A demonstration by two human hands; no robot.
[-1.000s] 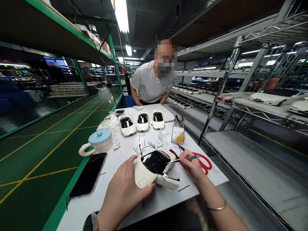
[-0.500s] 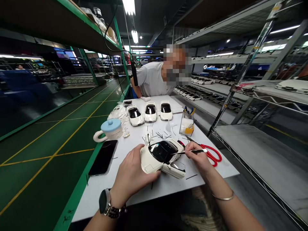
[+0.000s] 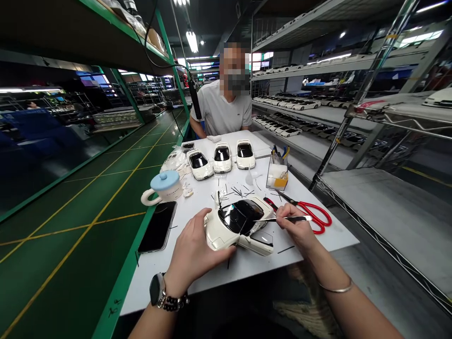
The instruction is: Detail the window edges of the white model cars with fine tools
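Now | left grip (image 3: 192, 249) wrapped on model car (image 3: 216, 235) | right grip (image 3: 294, 230) pinching tweezers (image 3: 282, 219) | scissors (image 3: 316, 215) just beside

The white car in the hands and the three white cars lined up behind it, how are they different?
The held car is gripped by the left hand, with tweezers in the right hand at its window; the row cars stand untouched on the table. The held car is tilted, one door hanging open; the row cars sit flat, doors seemingly shut. All have white bodies and dark glass.
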